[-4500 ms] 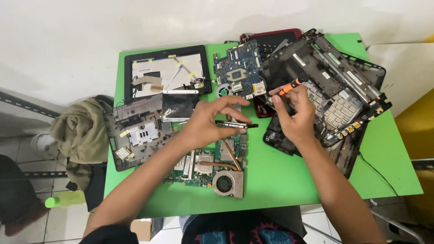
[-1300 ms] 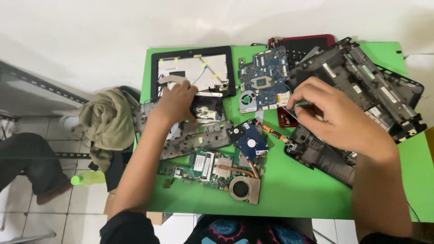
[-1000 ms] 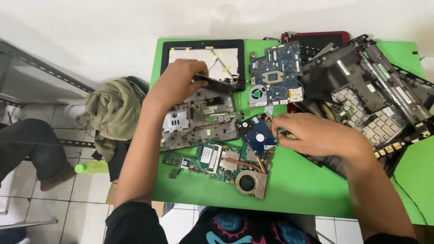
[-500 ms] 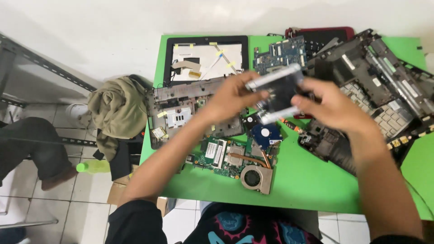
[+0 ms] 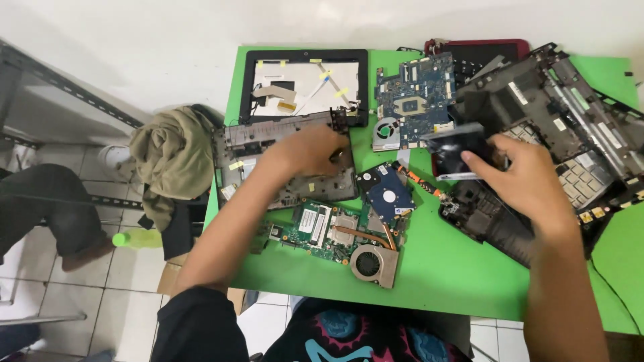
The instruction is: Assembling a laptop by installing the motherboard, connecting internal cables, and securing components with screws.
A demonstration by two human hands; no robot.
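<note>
Now 2 hands, left hand (image 5: pixel 312 149) flat on grey laptop base (image 5: pixel 282 164), right hand (image 5: pixel 530 181) gripping 1 dark drive (image 5: pixel 453 151), 2 circuit boards

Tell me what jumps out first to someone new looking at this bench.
A bright green table strewn with laptop parts. The right hand lifts a dark flat module at centre right, while the left hand presses on a grey chassis. In front lies a green board with a round fan.

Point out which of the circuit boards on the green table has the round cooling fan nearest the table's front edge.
The green motherboard, lying below the left hand. Its copper-framed fan sits nearest the front edge; the blue board lies farther back, by the screen panel.
</note>
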